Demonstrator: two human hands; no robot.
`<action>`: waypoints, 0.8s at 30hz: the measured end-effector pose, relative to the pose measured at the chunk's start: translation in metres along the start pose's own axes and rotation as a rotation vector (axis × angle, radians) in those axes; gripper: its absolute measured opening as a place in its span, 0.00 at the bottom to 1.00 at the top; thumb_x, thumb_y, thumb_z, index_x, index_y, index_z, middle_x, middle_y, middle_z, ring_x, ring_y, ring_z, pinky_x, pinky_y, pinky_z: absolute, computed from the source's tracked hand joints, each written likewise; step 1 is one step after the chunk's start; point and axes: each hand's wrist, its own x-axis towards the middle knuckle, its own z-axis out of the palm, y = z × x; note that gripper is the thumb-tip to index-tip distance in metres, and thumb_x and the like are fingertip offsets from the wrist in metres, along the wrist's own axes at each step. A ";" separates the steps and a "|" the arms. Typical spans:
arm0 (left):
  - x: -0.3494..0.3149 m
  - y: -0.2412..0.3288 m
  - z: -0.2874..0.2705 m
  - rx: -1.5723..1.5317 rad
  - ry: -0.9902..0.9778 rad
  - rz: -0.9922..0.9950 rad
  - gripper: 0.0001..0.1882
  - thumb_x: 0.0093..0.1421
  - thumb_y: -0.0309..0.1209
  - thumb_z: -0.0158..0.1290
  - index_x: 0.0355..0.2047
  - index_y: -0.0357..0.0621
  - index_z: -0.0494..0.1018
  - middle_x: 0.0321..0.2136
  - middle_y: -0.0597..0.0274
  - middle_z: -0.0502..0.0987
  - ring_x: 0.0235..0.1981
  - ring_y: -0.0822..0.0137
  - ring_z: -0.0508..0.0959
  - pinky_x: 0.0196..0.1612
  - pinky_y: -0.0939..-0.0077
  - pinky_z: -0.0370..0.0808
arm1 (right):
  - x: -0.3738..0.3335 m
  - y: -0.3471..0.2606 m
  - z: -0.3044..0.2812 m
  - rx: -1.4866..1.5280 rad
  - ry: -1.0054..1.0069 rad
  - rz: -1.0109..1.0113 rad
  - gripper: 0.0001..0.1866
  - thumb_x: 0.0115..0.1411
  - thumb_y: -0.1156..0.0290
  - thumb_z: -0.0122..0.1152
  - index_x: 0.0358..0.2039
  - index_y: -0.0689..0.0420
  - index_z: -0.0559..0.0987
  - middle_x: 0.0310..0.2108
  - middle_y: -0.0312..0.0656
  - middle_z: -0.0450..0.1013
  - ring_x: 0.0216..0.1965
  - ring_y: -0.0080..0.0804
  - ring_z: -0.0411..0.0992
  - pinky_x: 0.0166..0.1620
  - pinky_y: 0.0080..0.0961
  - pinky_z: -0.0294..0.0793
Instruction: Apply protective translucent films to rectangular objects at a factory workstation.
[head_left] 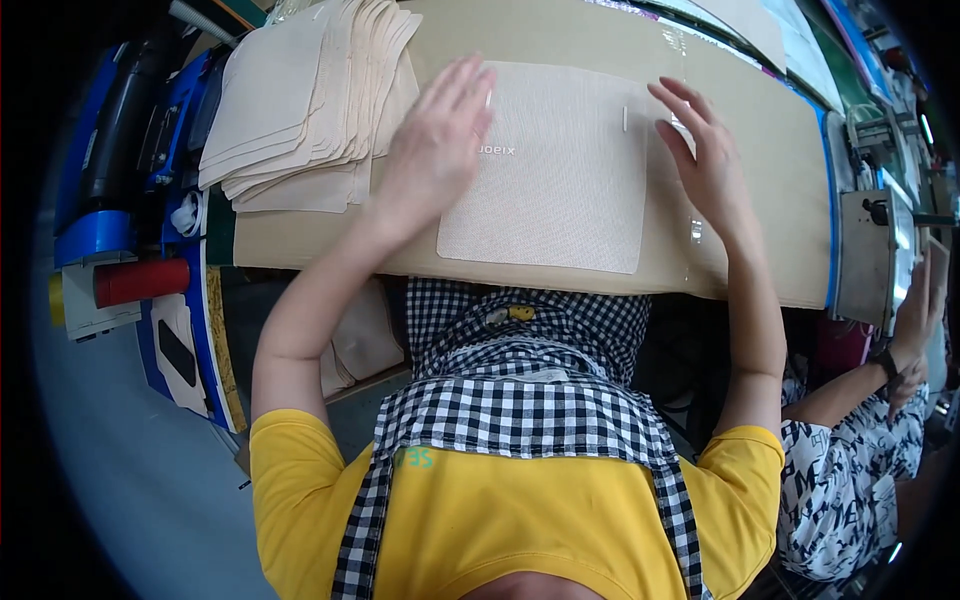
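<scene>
1. Your left hand (pixel 435 150) is flat and open, fingers spread, lying on the upper left corner of the fabric panel (pixel 560 170) in the middle of the frame. It isn't gripping anything, just pressing down.
2. Your right hand (pixel 705 160) is open too, fingers loosely curled, at the panel's right edge. Looks like the fingertips touch or hover just over it; can't quite tell which.
3. The panel is a pale woven rectangle lying flat on the tan worktop (pixel 760 130), close to the near edge and right above your checked apron (pixel 520 400).
4. I'd say you're in the smoothing/squaring-up step: both palms are out over one piece laid flat, nothing lifted.
5. The next move probably calls for even pressure from both sides so the piece stays flat, and keeping its edges parallel with the worktop edge.
6. The stack (pixel 300 110) of similar pale pieces sits upper left, just beside your left hand, fanned out a bit.
7. Far left there's a red roll (pixel 140 282) and blue gear; at the right edge another person's hands are at a machine (pixel 870 250), well apart from yours.
</scene>
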 end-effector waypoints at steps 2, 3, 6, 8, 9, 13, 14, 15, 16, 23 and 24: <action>0.016 -0.037 0.007 0.006 0.086 -0.116 0.17 0.66 0.30 0.43 0.51 0.37 0.71 0.50 0.52 0.71 0.49 0.58 0.72 0.53 0.69 0.69 | -0.029 -0.031 -0.017 -0.003 -0.108 -0.005 0.21 0.61 0.74 0.54 0.56 0.57 0.71 0.57 0.44 0.66 0.52 0.38 0.69 0.53 0.31 0.71; 0.023 -0.049 0.010 0.008 0.087 -0.115 0.17 0.66 0.30 0.43 0.51 0.37 0.71 0.50 0.52 0.71 0.49 0.58 0.72 0.53 0.69 0.69 | -0.046 -0.040 -0.019 -0.002 -0.106 -0.006 0.21 0.61 0.74 0.54 0.56 0.57 0.71 0.57 0.44 0.66 0.52 0.38 0.69 0.53 0.31 0.71; 0.033 -0.063 0.014 -0.219 0.074 -0.259 0.13 0.63 0.29 0.46 0.45 0.38 0.74 0.41 0.56 0.74 0.36 0.61 0.75 0.43 0.69 0.71 | -0.087 -0.057 -0.014 0.003 -0.141 -0.002 0.24 0.63 0.68 0.53 0.59 0.61 0.67 0.60 0.45 0.63 0.60 0.39 0.63 0.61 0.35 0.63; 0.038 -0.060 0.018 -0.186 0.070 -0.285 0.12 0.63 0.29 0.48 0.43 0.38 0.74 0.38 0.57 0.74 0.33 0.61 0.75 0.41 0.70 0.71 | -0.104 -0.064 -0.008 -0.046 -0.216 -0.015 0.26 0.63 0.64 0.51 0.60 0.62 0.65 0.62 0.45 0.61 0.63 0.39 0.58 0.64 0.37 0.56; 0.041 -0.059 0.020 -0.171 0.069 -0.296 0.11 0.62 0.29 0.48 0.42 0.38 0.74 0.37 0.58 0.74 0.32 0.62 0.75 0.40 0.70 0.71 | -0.110 -0.067 -0.006 -0.073 -0.253 -0.020 0.27 0.64 0.63 0.50 0.60 0.62 0.64 0.62 0.45 0.60 0.65 0.39 0.56 0.66 0.38 0.53; 0.045 -0.057 0.024 -0.136 0.049 -0.302 0.10 0.62 0.30 0.49 0.40 0.38 0.74 0.35 0.58 0.74 0.30 0.62 0.74 0.39 0.70 0.71 | -0.120 -0.068 -0.001 -0.117 -0.293 -0.016 0.29 0.64 0.58 0.48 0.61 0.62 0.63 0.64 0.45 0.58 0.67 0.39 0.52 0.68 0.40 0.46; 0.045 -0.056 0.024 -0.123 0.043 -0.304 0.09 0.62 0.30 0.49 0.39 0.38 0.74 0.34 0.58 0.74 0.30 0.62 0.74 0.39 0.70 0.71 | -0.121 -0.068 0.000 -0.126 -0.295 -0.018 0.30 0.64 0.57 0.47 0.61 0.62 0.63 0.64 0.45 0.57 0.67 0.39 0.51 0.69 0.41 0.44; 0.045 -0.056 0.024 -0.110 0.038 -0.307 0.09 0.62 0.30 0.49 0.38 0.38 0.73 0.34 0.58 0.74 0.30 0.62 0.73 0.38 0.70 0.71 | -0.123 -0.068 0.000 -0.134 -0.298 -0.021 0.30 0.64 0.56 0.47 0.61 0.62 0.62 0.65 0.45 0.57 0.68 0.39 0.50 0.69 0.42 0.42; 0.045 -0.056 0.024 -0.109 0.041 -0.307 0.09 0.62 0.30 0.49 0.38 0.38 0.73 0.34 0.58 0.74 0.30 0.62 0.73 0.38 0.70 0.71 | -0.124 -0.069 0.001 -0.135 -0.297 -0.023 0.30 0.64 0.56 0.47 0.61 0.62 0.62 0.65 0.45 0.57 0.68 0.39 0.50 0.69 0.42 0.42; 0.042 -0.057 0.027 -0.119 0.127 -0.259 0.08 0.62 0.30 0.49 0.37 0.38 0.73 0.33 0.56 0.74 0.29 0.60 0.74 0.37 0.67 0.71 | -0.124 -0.069 0.001 -0.154 -0.288 -0.026 0.29 0.64 0.57 0.47 0.61 0.61 0.63 0.65 0.45 0.56 0.68 0.39 0.50 0.69 0.43 0.41; 0.042 -0.057 0.028 -0.125 0.147 -0.248 0.09 0.62 0.30 0.49 0.38 0.38 0.72 0.34 0.57 0.74 0.31 0.61 0.74 0.38 0.69 0.71 | -0.123 -0.069 0.000 -0.155 -0.290 -0.022 0.29 0.65 0.57 0.47 0.61 0.60 0.63 0.65 0.45 0.56 0.68 0.39 0.50 0.69 0.43 0.41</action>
